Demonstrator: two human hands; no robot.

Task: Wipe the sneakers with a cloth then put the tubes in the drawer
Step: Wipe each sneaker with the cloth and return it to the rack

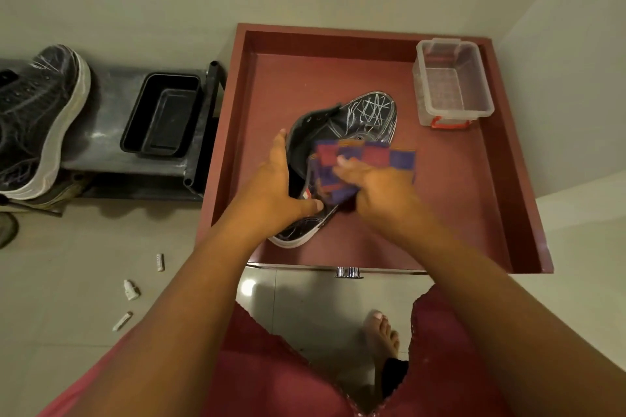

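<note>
A black sneaker (366, 112) with white scribbles on its toe lies inside the open red-brown drawer (501, 200). My left hand (274, 186) grips the sneaker at its heel and collar. My right hand (376, 186) holds a red-and-blue checked cloth (369, 159) against the sneaker's side. A second black sneaker (40, 118) with a thick white sole stands on the low dark rack (108, 145) at the left. Three small white tubes lie on the floor at the left: one (160, 262), another (131, 290) and a third (122, 321).
A clear plastic box (452, 85) with a red latch sits in the drawer's far right corner. A black tray (161, 115) rests on the rack. The drawer's metal handle (349, 271) faces me. My bare foot (381, 335) stands on the tiled floor below it.
</note>
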